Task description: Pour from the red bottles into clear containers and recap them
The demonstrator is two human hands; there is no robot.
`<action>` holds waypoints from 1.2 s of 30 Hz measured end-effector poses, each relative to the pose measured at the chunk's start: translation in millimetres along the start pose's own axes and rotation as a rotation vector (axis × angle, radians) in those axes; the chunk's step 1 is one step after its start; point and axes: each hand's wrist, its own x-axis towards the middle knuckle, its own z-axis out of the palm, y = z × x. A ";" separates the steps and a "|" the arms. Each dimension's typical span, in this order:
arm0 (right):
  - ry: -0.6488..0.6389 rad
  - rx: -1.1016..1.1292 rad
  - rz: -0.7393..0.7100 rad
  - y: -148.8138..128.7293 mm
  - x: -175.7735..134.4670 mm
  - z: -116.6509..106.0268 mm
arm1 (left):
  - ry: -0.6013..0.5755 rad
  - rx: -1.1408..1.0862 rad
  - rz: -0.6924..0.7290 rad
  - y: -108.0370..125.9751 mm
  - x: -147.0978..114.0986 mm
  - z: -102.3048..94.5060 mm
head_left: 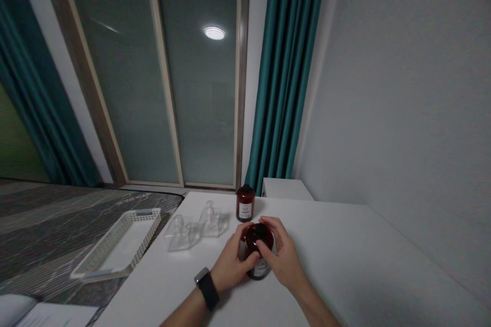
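Observation:
A dark reddish-brown bottle (260,235) with a pale label stands on the white table (337,265) in front of me. My left hand (235,261), with a dark watch (207,286) on its wrist, is closed around the bottle's left side. From the other side my right hand (283,251) grips it, thumb and fingers by the shoulder and top. The bottle's neck and part of its label are hidden. Just behind it stands a similar brown bottle (245,204) with a black cap and a white label.
Two clear, square-based pieces with rounded knobs, one nearer (180,236) and one farther (210,222), rest left of my hands. A white perforated basket (143,248) lies beyond the table's left edge on grey patterned fabric. An open book (53,315) shows at lower left. Behind are a white cabinet (287,189) and curtain (284,87).

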 end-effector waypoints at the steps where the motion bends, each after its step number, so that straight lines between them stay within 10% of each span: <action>1: -0.014 0.026 0.008 -1.1 0.2 -1.0 | -0.001 -0.003 -0.004 -0.2 0.1 0.0; 27: 0.019 0.070 0.065 -0.4 -0.2 0.9 | 0.124 -0.390 -0.202 2.6 13.8 14.9; 36: 0.010 0.101 0.074 -0.6 1.6 1.7 | -0.086 -0.128 0.001 9.0 5.0 -1.3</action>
